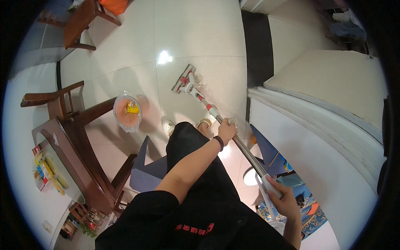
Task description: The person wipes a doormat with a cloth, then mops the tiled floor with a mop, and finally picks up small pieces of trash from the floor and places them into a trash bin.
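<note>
A sponge mop [240, 145] with a metal pole, white-and-red joint and white handle runs diagonally from the lower right to the middle of the view. My left hand [227, 129], with a dark beaded bracelet at its wrist, grips the pole partway down, a pale crumpled cloth or tissue against its far side. Around the white upper handle, near its long lever, my right hand [282, 197] is closed. The mop head [184, 78] rests on the tiled floor ahead of my feet, in light-coloured clogs. What the head's underside touches is hidden.
A bag-lined waste bin [127, 114] holding a yellow wrapper stands left of my feet. Beyond it are a wooden chair [56, 100] and a wooden table [90, 178] with food packets. Another chair [82, 22] stands at upper left; a white wall [300, 137] with a door frame borders the right.
</note>
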{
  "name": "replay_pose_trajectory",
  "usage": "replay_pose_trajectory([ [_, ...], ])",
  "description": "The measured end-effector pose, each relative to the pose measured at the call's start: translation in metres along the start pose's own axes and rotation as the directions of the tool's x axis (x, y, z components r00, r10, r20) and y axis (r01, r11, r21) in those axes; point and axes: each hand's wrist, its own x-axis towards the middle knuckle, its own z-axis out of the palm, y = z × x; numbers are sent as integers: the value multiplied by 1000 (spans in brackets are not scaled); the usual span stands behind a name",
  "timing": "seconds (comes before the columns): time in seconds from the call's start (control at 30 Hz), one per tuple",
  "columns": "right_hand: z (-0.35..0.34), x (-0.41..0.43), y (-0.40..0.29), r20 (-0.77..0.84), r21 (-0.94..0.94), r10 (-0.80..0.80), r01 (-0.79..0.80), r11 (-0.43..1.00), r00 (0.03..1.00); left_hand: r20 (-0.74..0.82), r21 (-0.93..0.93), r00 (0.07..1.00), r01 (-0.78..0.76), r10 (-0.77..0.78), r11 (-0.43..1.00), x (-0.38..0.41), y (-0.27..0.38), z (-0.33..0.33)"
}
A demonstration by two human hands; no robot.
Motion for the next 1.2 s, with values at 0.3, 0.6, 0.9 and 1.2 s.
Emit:
replay_pose_trajectory([
  [0.3,1,23,-21,210,-87,-90,110,990,974,-241,-318,970,-87,8,944,45,-89,-33],
  [0.6,52,99,-65,184,-268,-247,290,919,952,-97,-537,995,-34,-22,843,54,-21,-134],
  [0.9,9,26,-73,5,-145,58,-57,988,998,-48,-158,999,2,-9,987,28,-13,-28],
  [1.2,-10,-1,-126,80,-385,10,22,923,997,-81,-583,997,-44,-4,811,-6,7,-14],
])
